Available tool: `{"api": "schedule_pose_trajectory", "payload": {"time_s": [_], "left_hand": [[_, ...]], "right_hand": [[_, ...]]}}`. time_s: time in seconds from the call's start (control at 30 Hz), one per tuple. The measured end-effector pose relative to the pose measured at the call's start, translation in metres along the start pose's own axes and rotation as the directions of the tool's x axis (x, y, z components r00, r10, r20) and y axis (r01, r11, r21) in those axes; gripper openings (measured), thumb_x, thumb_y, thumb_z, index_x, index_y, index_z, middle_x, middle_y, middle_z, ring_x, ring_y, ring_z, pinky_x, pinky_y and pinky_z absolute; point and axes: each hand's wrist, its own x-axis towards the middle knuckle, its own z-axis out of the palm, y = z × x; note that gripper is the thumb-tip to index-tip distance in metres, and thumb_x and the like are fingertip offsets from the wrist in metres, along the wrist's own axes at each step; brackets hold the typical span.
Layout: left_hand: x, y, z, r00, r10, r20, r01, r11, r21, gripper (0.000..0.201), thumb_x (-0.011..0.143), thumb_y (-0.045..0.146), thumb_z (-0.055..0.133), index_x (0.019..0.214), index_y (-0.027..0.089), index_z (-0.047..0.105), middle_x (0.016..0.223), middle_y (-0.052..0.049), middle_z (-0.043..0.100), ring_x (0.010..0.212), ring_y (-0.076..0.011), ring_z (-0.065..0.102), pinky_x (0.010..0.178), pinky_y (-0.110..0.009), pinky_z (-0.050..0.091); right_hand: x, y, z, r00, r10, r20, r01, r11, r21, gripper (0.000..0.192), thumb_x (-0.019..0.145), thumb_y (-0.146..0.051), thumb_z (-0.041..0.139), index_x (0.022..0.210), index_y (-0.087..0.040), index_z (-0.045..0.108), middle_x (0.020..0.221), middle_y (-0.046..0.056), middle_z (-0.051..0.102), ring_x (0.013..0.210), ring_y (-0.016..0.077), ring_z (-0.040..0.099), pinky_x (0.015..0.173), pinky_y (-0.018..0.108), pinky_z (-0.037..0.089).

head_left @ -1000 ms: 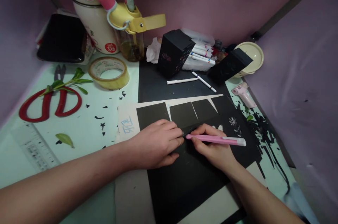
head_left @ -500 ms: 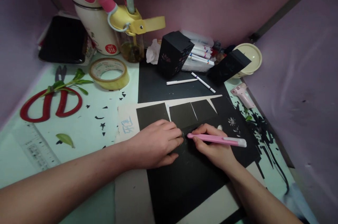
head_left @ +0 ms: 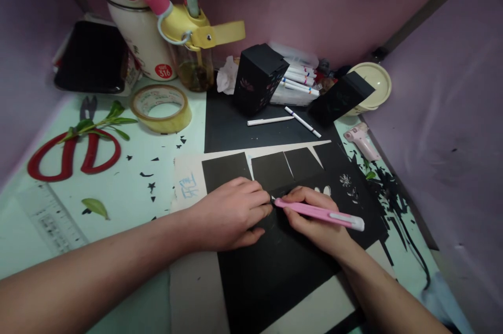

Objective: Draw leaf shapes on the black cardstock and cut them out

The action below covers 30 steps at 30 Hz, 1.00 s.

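Note:
My right hand (head_left: 314, 216) is closed around a pink and white craft knife (head_left: 320, 212), its tip low on the black card (head_left: 271, 271). My left hand (head_left: 238, 213) lies on the same card with its fingers loosely together and its thumb apart, pressing the surface close to the knife tip. Cut-out petal and flower shapes (head_left: 345, 181) show pale in the card, just beyond my right hand. A sheet of pale board (head_left: 194, 281) lies under the card. My hands hide part of the card.
Red-handled scissors (head_left: 92, 153), a tape roll (head_left: 161, 108) and a clear ruler (head_left: 55, 218) lie left. Black paper boxes (head_left: 259, 79), markers (head_left: 298, 79) and bottles (head_left: 137, 35) stand behind. A small pink hot-air-gun-shaped tool (head_left: 361, 141) and black paper scraps (head_left: 393, 192) lie right.
The knife's rear end has swung down and toward me, and its tip has shifted slightly left. My right hand has turned with it, uncovering more pale petal shapes. My left hand stays put.

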Motion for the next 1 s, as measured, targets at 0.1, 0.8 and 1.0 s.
{"api": "schedule_pose_trajectory", "payload": {"time_s": [0.1, 0.8, 1.0], "left_hand": [[0.0, 0.0, 0.0, 1.0, 0.001, -0.008, -0.001, 1.0, -0.002, 0.025, 0.089, 0.028, 0.06, 0.111, 0.018, 0.064, 0.102, -0.01, 0.067, 0.099, -0.0248, 0.059, 0.088, -0.039, 0.047], [-0.002, 0.0, 0.004, 0.998, 0.02, -0.067, -0.019, 1.0, 0.022, 0.017, 0.089, 0.027, 0.059, 0.1, 0.016, 0.067, 0.097, -0.009, 0.069, 0.098, -0.0248, 0.06, 0.086, -0.038, 0.049], [-0.002, 0.0, 0.005, 0.997, 0.019, -0.08, -0.018, 1.0, 0.007, 0.017, 0.088, 0.025, 0.06, 0.101, 0.017, 0.067, 0.099, -0.009, 0.069, 0.098, -0.0243, 0.06, 0.086, -0.038, 0.048]], "right_hand": [[-0.002, 0.001, -0.001, 0.999, 0.031, -0.043, -0.031, 1.0, -0.003, 0.007, 0.085, -0.018, 0.066, 0.089, -0.022, 0.071, 0.083, 0.003, 0.074, 0.072, 0.0156, 0.07, 0.064, 0.026, 0.055], [0.003, -0.013, 0.022, 0.991, 0.113, -0.068, -0.124, 0.972, -0.2, 0.02, 0.086, -0.019, 0.063, 0.104, -0.023, 0.07, 0.104, 0.006, 0.076, 0.092, 0.0215, 0.074, 0.088, 0.035, 0.058], [0.004, -0.007, 0.022, 0.987, 0.132, -0.09, -0.148, 0.968, -0.201, 0.021, 0.085, -0.02, 0.062, 0.104, -0.023, 0.07, 0.102, 0.006, 0.077, 0.092, 0.0223, 0.074, 0.088, 0.036, 0.058]]}}
